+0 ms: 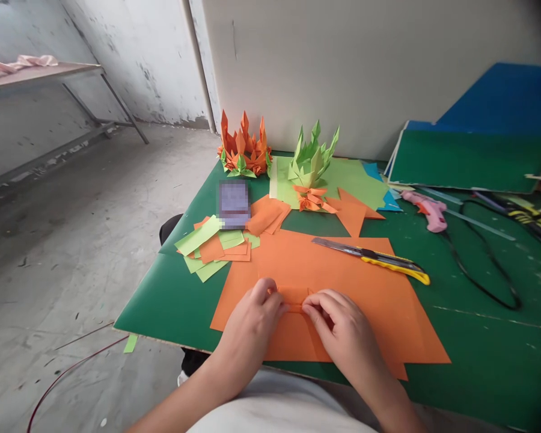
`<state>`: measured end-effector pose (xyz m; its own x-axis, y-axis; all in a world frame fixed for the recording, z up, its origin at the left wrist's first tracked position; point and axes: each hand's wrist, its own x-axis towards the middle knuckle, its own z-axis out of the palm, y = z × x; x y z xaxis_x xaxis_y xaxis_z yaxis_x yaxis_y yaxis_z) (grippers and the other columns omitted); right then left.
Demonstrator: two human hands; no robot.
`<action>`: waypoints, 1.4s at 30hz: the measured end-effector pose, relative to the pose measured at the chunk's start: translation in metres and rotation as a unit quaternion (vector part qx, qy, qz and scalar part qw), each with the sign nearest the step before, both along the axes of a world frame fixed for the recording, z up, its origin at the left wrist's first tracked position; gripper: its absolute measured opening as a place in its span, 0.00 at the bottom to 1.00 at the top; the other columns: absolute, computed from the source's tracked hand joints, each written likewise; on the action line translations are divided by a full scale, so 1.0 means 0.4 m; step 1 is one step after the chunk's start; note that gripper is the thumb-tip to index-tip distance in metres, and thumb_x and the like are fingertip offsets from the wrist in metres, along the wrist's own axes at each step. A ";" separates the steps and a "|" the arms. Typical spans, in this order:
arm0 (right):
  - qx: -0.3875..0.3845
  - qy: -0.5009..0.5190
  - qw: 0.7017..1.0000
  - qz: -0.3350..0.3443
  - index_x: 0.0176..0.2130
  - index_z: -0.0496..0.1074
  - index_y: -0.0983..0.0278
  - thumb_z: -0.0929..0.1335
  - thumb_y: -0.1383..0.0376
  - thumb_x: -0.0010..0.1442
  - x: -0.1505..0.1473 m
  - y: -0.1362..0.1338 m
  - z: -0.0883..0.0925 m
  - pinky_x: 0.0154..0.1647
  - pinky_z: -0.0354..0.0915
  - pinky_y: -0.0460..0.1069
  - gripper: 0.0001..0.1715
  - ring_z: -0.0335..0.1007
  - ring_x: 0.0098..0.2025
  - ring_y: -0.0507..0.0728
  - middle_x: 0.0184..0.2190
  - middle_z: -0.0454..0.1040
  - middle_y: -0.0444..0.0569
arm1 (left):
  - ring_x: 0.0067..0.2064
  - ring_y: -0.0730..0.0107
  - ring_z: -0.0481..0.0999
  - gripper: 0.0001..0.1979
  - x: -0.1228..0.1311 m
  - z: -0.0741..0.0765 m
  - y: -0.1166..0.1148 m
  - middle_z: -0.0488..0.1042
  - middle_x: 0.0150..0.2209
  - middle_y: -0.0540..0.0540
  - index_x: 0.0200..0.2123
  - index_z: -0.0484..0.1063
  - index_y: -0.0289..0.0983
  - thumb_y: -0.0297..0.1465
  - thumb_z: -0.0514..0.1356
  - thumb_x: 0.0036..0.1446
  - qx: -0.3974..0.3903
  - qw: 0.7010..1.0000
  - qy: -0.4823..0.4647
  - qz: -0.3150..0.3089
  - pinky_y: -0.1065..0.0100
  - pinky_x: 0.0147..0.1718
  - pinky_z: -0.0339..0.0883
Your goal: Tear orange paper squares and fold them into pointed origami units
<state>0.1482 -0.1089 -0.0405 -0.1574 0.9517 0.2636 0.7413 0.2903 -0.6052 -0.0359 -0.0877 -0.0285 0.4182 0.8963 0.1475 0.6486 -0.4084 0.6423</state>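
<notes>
Both my hands press a small folded orange paper piece (293, 294) on top of large orange sheets (379, 313) near the table's front edge. My left hand (252, 319) pinches its left end with curled fingers. My right hand (342, 328) pinches its right end, fingers bent together. A yellow-handled utility knife (379, 260) lies on the orange sheet just beyond my hands, blade pointing left.
The green table (171, 300) carries cut orange and green paper slips (216, 243), an orange folded paper crown (243, 150), a green one (313, 159) and a pink glue gun (428, 210) with a black cord (482, 264). Green and blue boards (469, 159) lean at back right. Concrete floor lies left.
</notes>
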 end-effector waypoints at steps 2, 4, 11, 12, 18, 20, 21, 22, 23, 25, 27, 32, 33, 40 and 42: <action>-0.001 -0.007 1.000 -0.007 0.33 0.68 0.62 0.63 0.67 0.67 -0.003 0.001 0.000 0.34 0.62 0.48 0.10 0.68 0.33 0.55 0.30 0.72 0.45 | 0.30 0.75 0.71 0.13 0.003 -0.003 0.003 0.66 0.40 0.48 0.32 0.65 0.40 0.24 0.47 0.68 0.007 1.000 -0.010 -0.002 0.69 0.29 0.68; -0.002 -0.015 1.000 -0.011 0.32 0.68 0.62 0.63 0.67 0.67 -0.005 0.001 0.002 0.33 0.62 0.48 0.10 0.67 0.32 0.55 0.29 0.72 0.45 | 0.28 0.75 0.70 0.11 0.005 -0.005 0.004 0.65 0.41 0.47 0.32 0.63 0.40 0.24 0.48 0.67 0.011 1.000 -0.022 0.002 0.69 0.27 0.67; 0.003 -0.035 0.999 -0.016 0.31 0.67 0.61 0.63 0.67 0.66 -0.007 0.006 0.010 0.30 0.62 0.48 0.11 0.67 0.29 0.55 0.26 0.70 0.45 | 0.26 0.76 0.67 0.12 0.002 -0.007 -0.001 0.62 0.42 0.45 0.28 0.60 0.38 0.25 0.50 0.66 0.023 0.999 0.023 0.032 0.66 0.26 0.65; 0.004 -0.036 0.999 -0.018 0.31 0.67 0.61 0.63 0.67 0.66 -0.007 0.007 0.011 0.29 0.62 0.48 0.11 0.66 0.28 0.54 0.26 0.70 0.45 | 0.26 0.75 0.67 0.12 0.002 -0.007 -0.001 0.62 0.42 0.45 0.28 0.60 0.38 0.26 0.51 0.66 0.028 0.998 0.044 0.038 0.65 0.26 0.64; 0.018 -0.045 0.999 -0.020 0.30 0.66 0.61 0.63 0.66 0.66 -0.008 0.008 0.009 0.28 0.60 0.48 0.11 0.66 0.27 0.54 0.25 0.69 0.44 | 0.27 0.70 0.65 0.12 0.007 -0.001 0.010 0.65 0.37 0.46 0.27 0.64 0.37 0.31 0.57 0.63 0.067 0.983 0.161 0.058 0.63 0.28 0.63; 0.013 -0.045 0.999 -0.021 0.30 0.66 0.61 0.63 0.67 0.66 -0.008 0.008 0.008 0.29 0.60 0.47 0.11 0.66 0.27 0.54 0.25 0.69 0.44 | 0.28 0.69 0.66 0.13 0.004 0.001 0.015 0.67 0.36 0.46 0.26 0.65 0.37 0.33 0.58 0.63 0.077 0.979 0.177 0.060 0.62 0.29 0.62; 0.011 -0.044 0.999 -0.021 0.30 0.66 0.61 0.63 0.67 0.66 -0.008 0.008 0.008 0.29 0.60 0.47 0.11 0.66 0.27 0.54 0.25 0.69 0.44 | 0.28 0.69 0.66 0.13 0.001 0.002 0.017 0.67 0.35 0.46 0.26 0.65 0.37 0.34 0.58 0.63 0.078 0.979 0.176 0.059 0.62 0.29 0.62; 0.011 -0.043 0.999 -0.020 0.30 0.66 0.61 0.63 0.67 0.66 -0.007 0.008 0.008 0.29 0.60 0.47 0.11 0.65 0.27 0.54 0.25 0.69 0.44 | 0.28 0.70 0.66 0.14 -0.004 0.003 0.018 0.67 0.35 0.46 0.26 0.66 0.37 0.34 0.58 0.63 0.075 0.981 0.170 0.056 0.63 0.30 0.63; 0.011 -0.043 0.999 -0.018 0.30 0.66 0.61 0.63 0.66 0.66 -0.007 0.009 0.008 0.29 0.60 0.47 0.11 0.65 0.27 0.54 0.25 0.69 0.44 | 0.28 0.70 0.66 0.14 -0.010 0.004 0.019 0.67 0.35 0.47 0.26 0.66 0.37 0.35 0.57 0.64 0.072 0.983 0.158 0.052 0.63 0.30 0.63; 0.014 -0.042 0.999 -0.016 0.30 0.66 0.61 0.63 0.66 0.66 -0.007 0.009 0.008 0.29 0.60 0.47 0.11 0.65 0.28 0.54 0.25 0.68 0.44 | 0.29 0.70 0.68 0.13 -0.023 0.005 0.018 0.68 0.37 0.47 0.27 0.68 0.37 0.36 0.58 0.63 0.062 0.990 0.124 0.032 0.63 0.32 0.64; 0.016 -0.044 0.999 -0.015 0.29 0.66 0.61 0.63 0.66 0.66 -0.007 0.010 0.008 0.29 0.60 0.47 0.12 0.65 0.27 0.54 0.25 0.68 0.44 | 0.32 0.69 0.70 0.11 -0.033 0.006 0.017 0.69 0.39 0.47 0.30 0.69 0.37 0.36 0.59 0.63 0.062 0.993 0.099 0.016 0.62 0.35 0.65; 0.016 -0.044 0.999 -0.016 0.30 0.66 0.61 0.62 0.66 0.67 -0.007 0.009 0.010 0.28 0.61 0.48 0.12 0.66 0.27 0.54 0.25 0.68 0.44 | 0.33 0.69 0.70 0.11 -0.033 0.008 0.016 0.68 0.39 0.46 0.28 0.67 0.37 0.31 0.54 0.65 0.073 0.990 0.115 0.026 0.62 0.35 0.64; 0.015 -0.043 0.999 -0.016 0.30 0.66 0.61 0.62 0.66 0.67 -0.007 0.009 0.010 0.28 0.61 0.48 0.12 0.66 0.27 0.54 0.25 0.68 0.44 | 0.32 0.69 0.70 0.11 -0.030 0.008 0.016 0.68 0.39 0.46 0.28 0.66 0.37 0.30 0.53 0.65 0.077 0.989 0.123 0.027 0.62 0.35 0.63; 0.007 -0.031 0.999 -0.015 0.31 0.66 0.61 0.62 0.66 0.67 -0.006 0.008 0.007 0.29 0.62 0.48 0.11 0.66 0.29 0.55 0.26 0.69 0.45 | 0.29 0.70 0.68 0.11 -0.018 0.007 0.017 0.68 0.37 0.46 0.27 0.65 0.37 0.28 0.54 0.63 0.092 0.981 0.166 0.035 0.63 0.33 0.63; -0.001 -0.033 0.999 -0.014 0.30 0.66 0.61 0.63 0.67 0.67 -0.006 0.008 0.007 0.30 0.62 0.48 0.11 0.67 0.30 0.55 0.27 0.69 0.45 | 0.29 0.70 0.69 0.10 -0.017 0.009 0.016 0.68 0.37 0.46 0.27 0.64 0.37 0.28 0.54 0.62 0.098 0.979 0.172 0.038 0.63 0.33 0.63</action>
